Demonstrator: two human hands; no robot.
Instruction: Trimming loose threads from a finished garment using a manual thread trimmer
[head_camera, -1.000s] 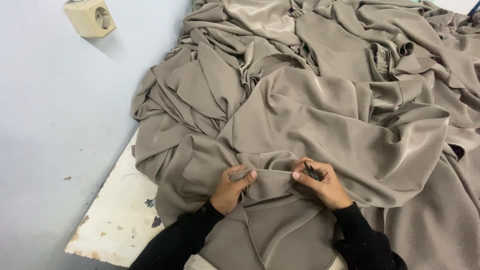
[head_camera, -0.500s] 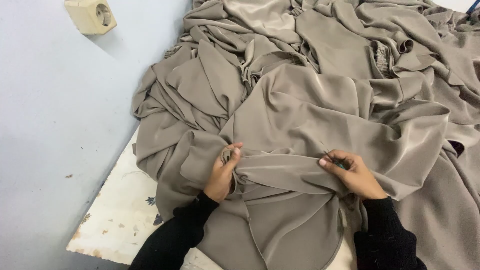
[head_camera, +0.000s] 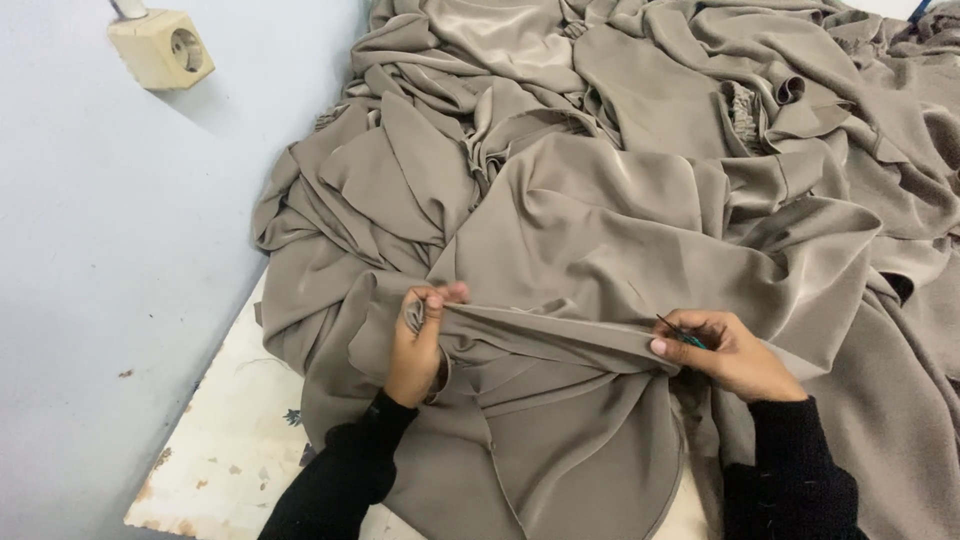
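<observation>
Fabric fills nearly the whole view: a large heap of smooth taupe satin-like cloth (head_camera: 620, 230), rumpled in deep folds over a worn white table top with chipped paint (head_camera: 225, 455). Taking the cream square wall socket (head_camera: 160, 47) as the landmark, the heap lies to its right and below it, and the hands work at the heap's near edge, far down and to the right of the socket.

The left hand (head_camera: 420, 345) has its fingers closed tight on a bunched edge of the cloth. The right hand (head_camera: 725, 352), further from the socket still, pinches the same edge with thumb and fingers together, and a small dark tool with a green part (head_camera: 683, 337), perhaps a thread snip, shows between them; its shape is too small to tell. Between the two hands the hem is drawn into a taut ridge. Both arms wear black sleeves.

Risks, as a judgement: the cloth looks slippery, so the stretched edge could slide out of either pinch and go slack. If the tool has a blade, a slip on cloth held this taut could nick the fabric or the thumb beside it. The weight of the heap on the socket side may also drag the edge sideways, and loose folds could slide off the table's near edge.
</observation>
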